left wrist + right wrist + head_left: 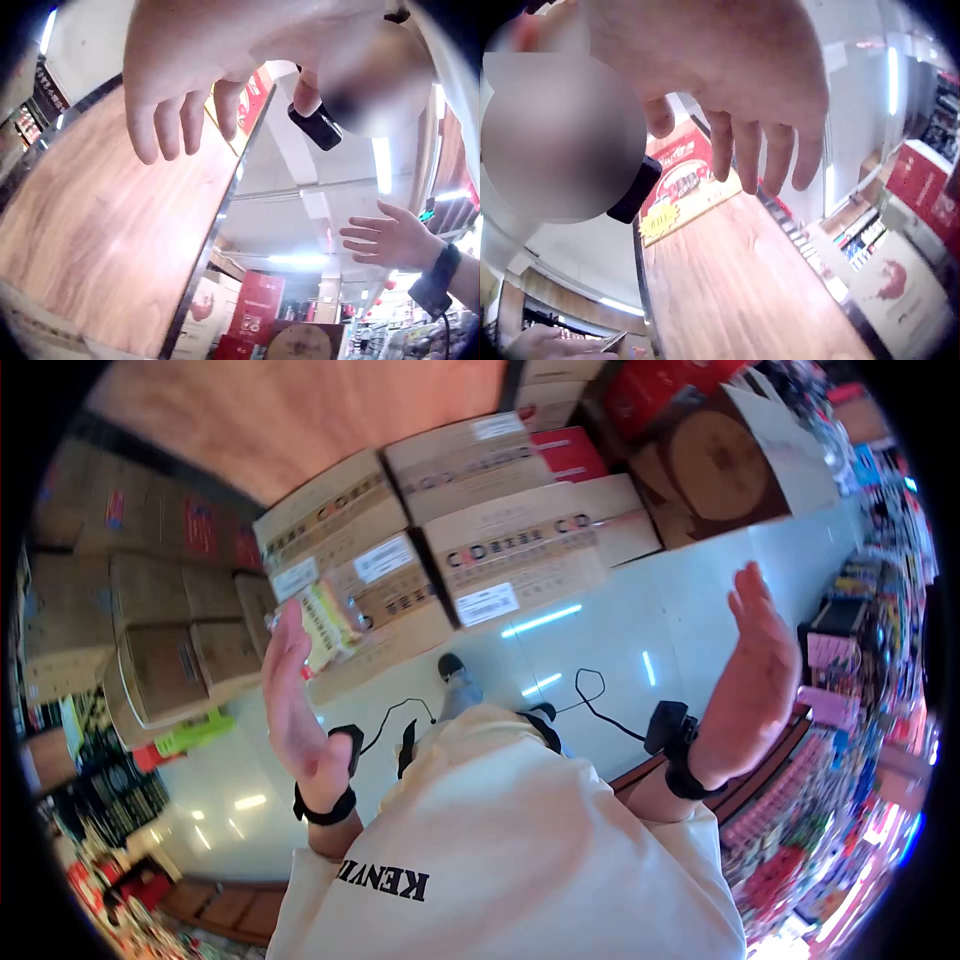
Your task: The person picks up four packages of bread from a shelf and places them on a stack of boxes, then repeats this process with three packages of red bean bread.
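My left hand point(292, 710) is raised at the left with fingers extended, holding nothing. In the head view it overlaps the edge of a yellow plastic-wrapped packet point(330, 625) lying on cardboard cartons. The left wrist view shows its fingers point(191, 124) hanging slightly apart and the thumb set off from them. My right hand point(755, 685) is up at the right, over the tiled floor in the head view, also with nothing in it. Its straight, spread fingers appear in the left wrist view, palm side on. Each wrist wears a black strap with a small camera point(672, 728).
Printed cartons point(520, 550) stand along a wood-grain panel point(300, 410) ahead. An open carton point(715, 465) with a round board sits to their right. Plain boxes point(165, 660) are stacked at left, packed shelves point(860, 660) line the right. Black cables hang near my legs.
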`<state>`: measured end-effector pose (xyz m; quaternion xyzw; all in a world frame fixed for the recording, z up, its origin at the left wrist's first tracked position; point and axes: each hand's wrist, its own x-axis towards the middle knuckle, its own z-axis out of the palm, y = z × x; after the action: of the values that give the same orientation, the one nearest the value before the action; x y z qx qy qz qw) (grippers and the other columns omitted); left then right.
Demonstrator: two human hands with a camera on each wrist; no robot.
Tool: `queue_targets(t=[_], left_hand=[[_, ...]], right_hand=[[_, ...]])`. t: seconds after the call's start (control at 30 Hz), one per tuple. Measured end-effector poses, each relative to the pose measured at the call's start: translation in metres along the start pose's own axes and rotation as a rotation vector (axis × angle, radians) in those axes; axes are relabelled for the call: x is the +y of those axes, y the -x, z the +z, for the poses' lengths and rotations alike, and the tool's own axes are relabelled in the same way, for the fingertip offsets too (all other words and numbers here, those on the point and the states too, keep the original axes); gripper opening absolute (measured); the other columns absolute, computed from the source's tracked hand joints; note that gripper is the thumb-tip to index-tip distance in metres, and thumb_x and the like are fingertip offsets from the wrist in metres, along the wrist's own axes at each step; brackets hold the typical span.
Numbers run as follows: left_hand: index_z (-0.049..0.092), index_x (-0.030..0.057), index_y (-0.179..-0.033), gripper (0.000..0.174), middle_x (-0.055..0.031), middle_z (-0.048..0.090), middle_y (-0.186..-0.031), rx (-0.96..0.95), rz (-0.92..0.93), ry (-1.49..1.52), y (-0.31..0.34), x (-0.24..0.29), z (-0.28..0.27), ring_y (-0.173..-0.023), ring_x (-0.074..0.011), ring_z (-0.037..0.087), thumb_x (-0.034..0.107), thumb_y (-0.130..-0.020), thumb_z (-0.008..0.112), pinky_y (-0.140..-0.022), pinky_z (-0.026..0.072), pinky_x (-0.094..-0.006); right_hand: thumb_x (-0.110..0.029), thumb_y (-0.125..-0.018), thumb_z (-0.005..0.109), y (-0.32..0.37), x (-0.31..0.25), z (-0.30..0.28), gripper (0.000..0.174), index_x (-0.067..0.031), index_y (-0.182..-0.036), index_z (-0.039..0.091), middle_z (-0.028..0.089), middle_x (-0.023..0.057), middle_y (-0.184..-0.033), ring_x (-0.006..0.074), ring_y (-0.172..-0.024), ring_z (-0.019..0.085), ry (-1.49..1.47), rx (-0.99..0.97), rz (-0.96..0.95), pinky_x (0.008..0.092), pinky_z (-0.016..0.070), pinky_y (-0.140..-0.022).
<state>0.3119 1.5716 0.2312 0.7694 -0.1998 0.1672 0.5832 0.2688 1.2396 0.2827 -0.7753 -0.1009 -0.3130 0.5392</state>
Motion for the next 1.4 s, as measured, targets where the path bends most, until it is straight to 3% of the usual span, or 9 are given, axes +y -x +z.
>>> queue_targets(t=[0.03,0.13,0.27,0.4,0.57,0.63,0.7,1.0,1.4], left_hand=[[0.042,-0.0045,-0.129,0.073,-0.0273,0.034,-0.138,-0.027,0.035,0.015,-0.002,0.006,0.007,-0.131,-0.0371,0.030,0.050,-0.082,0.054,-0.108,0.0183,-0.0479],[0.033,-0.0085,-0.133,0.087,-0.0303,0.031,-0.138,-0.178,0.151,0.157,-0.008,0.024,0.026,-0.131,-0.0405,0.030,0.065,-0.085,0.029,-0.108,0.0194,-0.0507],[0.032,-0.0066,-0.134,0.086,-0.0327,0.030,-0.138,-0.344,0.339,0.318,-0.024,0.067,0.080,-0.130,-0.0432,0.030,0.065,-0.088,0.020,-0.106,0.0214,-0.0526],[0.029,-0.0005,-0.138,0.091,-0.0384,0.026,-0.136,-0.501,0.484,0.490,-0.026,0.116,0.135,-0.128,-0.0488,0.028,0.072,-0.084,0.018,-0.104,0.0199,-0.0577],[0.028,0.0052,-0.140,0.098,-0.0366,0.017,-0.140,-0.587,0.583,0.962,-0.018,0.185,0.197,-0.132,-0.0494,0.019,0.079,-0.076,0.034,-0.106,0.0137,-0.0584],[0.026,0.0088,-0.142,0.099,-0.0330,0.017,-0.142,-0.629,0.603,1.136,-0.016,0.235,0.224,-0.133,-0.0496,0.014,0.081,-0.074,0.034,-0.107,0.0108,-0.0583],[-0.002,0.0313,-0.145,0.074,-0.0022,-0.027,-0.148,-0.514,0.756,0.815,-0.008,0.293,0.257,-0.138,-0.0327,-0.013,0.063,-0.088,0.032,-0.110,0.0000,-0.0534],[0.005,0.0264,-0.145,0.078,-0.0085,-0.016,-0.147,-0.730,0.937,1.186,0.025,0.364,0.359,-0.137,-0.0363,-0.007,0.068,-0.084,0.032,-0.110,0.0024,-0.0543],[0.013,0.0198,-0.144,0.087,-0.0169,-0.002,-0.146,-0.935,0.882,1.521,0.037,0.422,0.489,-0.136,-0.0411,0.000,0.074,-0.079,0.032,-0.109,0.0057,-0.0555]], right_hand=[[-0.063,-0.086,0.037,0.010,-0.006,-0.022,0.076,0.0034,-0.124,0.046,0.042,0.0306,-0.130,0.0449,-0.126,0.036,-0.005,0.050,-0.047,0.0524,0.0263,-0.103],[-0.068,-0.086,0.029,0.039,-0.034,-0.081,0.084,0.0032,-0.130,0.038,0.039,0.0324,-0.132,0.0447,-0.126,0.035,0.040,0.197,-0.140,0.0515,0.0267,-0.103],[-0.072,-0.084,0.023,0.088,-0.070,-0.160,0.090,0.0032,-0.132,0.035,0.039,0.0333,-0.131,0.0442,-0.126,0.036,0.173,0.343,-0.221,0.0507,0.0280,-0.103],[-0.072,-0.083,0.023,0.138,-0.121,-0.227,0.091,-0.0011,-0.140,0.025,0.028,0.0332,-0.138,0.0474,-0.131,0.023,0.264,0.451,-0.276,0.0579,0.0147,-0.106],[-0.077,-0.078,0.028,0.185,-0.181,-0.280,0.099,-0.0014,-0.141,0.023,0.019,0.0316,-0.143,0.0482,-0.133,0.017,0.340,0.575,-0.375,0.0600,0.0109,-0.106],[-0.078,-0.078,0.030,0.187,-0.204,-0.287,0.099,-0.0031,-0.142,0.022,0.018,0.0301,-0.144,0.0472,-0.134,0.016,0.183,0.546,-0.673,0.0626,0.0089,-0.105],[-0.072,-0.084,0.021,0.180,-0.234,-0.296,0.087,-0.0186,-0.145,-0.010,-0.024,0.0120,-0.148,0.0354,-0.135,-0.021,0.588,0.485,-0.411,0.0569,-0.0051,-0.108],[-0.073,-0.082,0.024,0.204,-0.254,-0.335,0.089,-0.0154,-0.144,-0.002,-0.014,0.0160,-0.147,0.0378,-0.135,-0.013,0.683,0.534,-0.446,0.0588,-0.0023,-0.107],[-0.075,-0.080,0.027,0.190,-0.241,-0.396,0.092,-0.0112,-0.143,0.008,0.000,0.0214,-0.146,0.0411,-0.135,-0.002,0.808,0.630,-0.356,0.0613,0.0015,-0.106]])
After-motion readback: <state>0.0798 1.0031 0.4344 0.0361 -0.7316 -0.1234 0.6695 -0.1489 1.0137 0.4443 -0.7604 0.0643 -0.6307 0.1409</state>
